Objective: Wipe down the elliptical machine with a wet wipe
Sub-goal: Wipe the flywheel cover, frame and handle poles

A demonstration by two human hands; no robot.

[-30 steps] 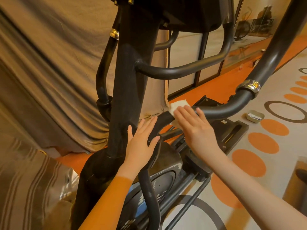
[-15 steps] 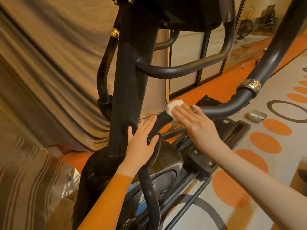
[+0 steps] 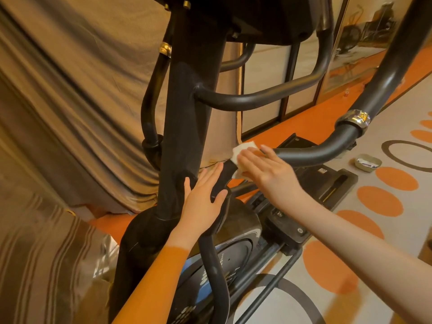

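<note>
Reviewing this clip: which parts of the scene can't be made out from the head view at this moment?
- Wet wipe: mostly hidden under the right hand; its full extent unclear.
- Elliptical console: cut off by the top edge.
- Small tray on the floor: contents too small to identify.
- Bar section beneath the left hand: covered by the palm.
- Lettering on the flywheel housing: too small, partly blocked.

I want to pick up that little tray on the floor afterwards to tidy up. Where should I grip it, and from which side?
Probably pinch the small tray across its short width, by the two long rim edges, coming straight down from above. It lies flat on the floor with its open side up and a low raised rim, so the rim offers the clearest purchase. What lies inside is too small to identify.
</note>
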